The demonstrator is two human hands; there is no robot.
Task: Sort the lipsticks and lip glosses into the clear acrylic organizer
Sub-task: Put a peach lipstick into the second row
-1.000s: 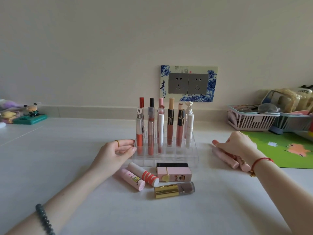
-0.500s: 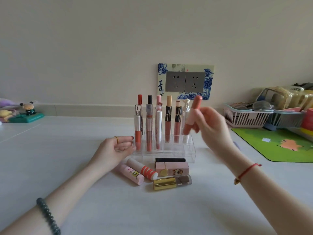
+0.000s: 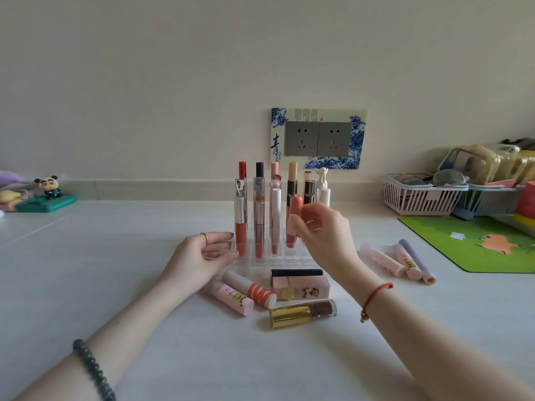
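Above the organizer's right-hand slots: coral lipstick tube (image 3: 296, 218), smooth, round-ended, held upright.
Grip: right hand (image 3: 324, 233), fingers (image 3: 311, 224) closed round the tube's right side; thumb on its lower half; lower end level with the slot openings.
Organizer: clear acrylic organizer (image 3: 278, 260), gridded, stepped, on the table (image 3: 144, 256); front rows unfilled.
Contents: back rows hold tall slim glosses upright, red-capped gloss (image 3: 241, 215) leftmost, then black-capped, pink, and white tubes.
Left hand: left hand (image 3: 202, 256) resting at the organizer's left front corner, fingers loosely curled, fingertips against the acrylic wall, holding nothing; gold ring on one finger.
Loose items, front: pink cartoon-print tube (image 3: 231, 296), white tube with orange stripes (image 3: 250, 289), black stick (image 3: 296, 272), pink rectangular case (image 3: 301, 288), gold-capped brown bottle (image 3: 302, 313), all lying flat.
Loose items, right: three pastel tubes (image 3: 405, 260) lying side by side, pink and lilac.
Surround: green mat (image 3: 477, 244); white slatted basket (image 3: 419, 198).
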